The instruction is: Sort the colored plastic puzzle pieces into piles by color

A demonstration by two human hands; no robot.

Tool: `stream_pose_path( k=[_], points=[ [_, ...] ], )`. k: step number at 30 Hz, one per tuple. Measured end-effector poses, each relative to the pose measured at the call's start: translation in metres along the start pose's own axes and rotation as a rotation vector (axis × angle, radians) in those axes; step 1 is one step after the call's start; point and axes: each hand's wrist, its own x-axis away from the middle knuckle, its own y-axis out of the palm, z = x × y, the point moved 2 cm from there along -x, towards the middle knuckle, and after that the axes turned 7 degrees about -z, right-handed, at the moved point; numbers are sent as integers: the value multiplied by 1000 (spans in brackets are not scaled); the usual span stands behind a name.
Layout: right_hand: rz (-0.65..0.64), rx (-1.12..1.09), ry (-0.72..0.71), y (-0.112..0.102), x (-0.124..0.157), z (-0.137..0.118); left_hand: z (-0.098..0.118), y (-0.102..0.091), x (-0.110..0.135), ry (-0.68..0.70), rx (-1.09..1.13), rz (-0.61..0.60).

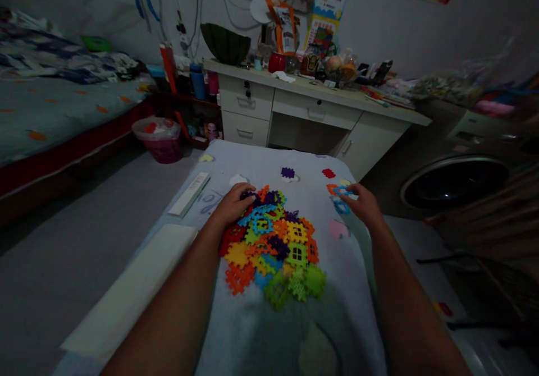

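A heap of colourful interlocking plastic tiles (273,247) lies on a light cloth-covered table (252,331). My left hand (233,203) rests palm down on the heap's far left edge, fingers curled over a dark purple tile. My right hand (364,203) lies at the table's right edge, its fingertips closed on a blue tile (343,192) beside an orange one (332,187). Another blue tile (342,206) and a pink tile (338,229) lie close to that hand. Loose purple (288,173) and red (328,173) tiles sit farther off.
A white flat box (189,194) and a pale board (130,292) lie along the table's left side. Beyond stand a cluttered white desk (311,101), a pink bin (159,138), a bed (50,112) on the left and a washing machine (458,179) on the right.
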Motion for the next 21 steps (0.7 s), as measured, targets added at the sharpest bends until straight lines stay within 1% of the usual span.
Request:
stream_pose_path(
  k=[3,6,11,14,21],
  points=[
    [91,15,93,3,22,25,3,-1,1,-8,-47,-10],
    [154,16,144,15,36,36,5,-2,3,-40,-71,-9],
    [157,93,251,33,47,37,9,-4,4,-52,-45,-49],
    [157,135,250,36,48,36,12,-4,4,-64,-15,-70],
    [147,140,261,36,49,37,12,-2,5,-91,41,-89]
  ],
)
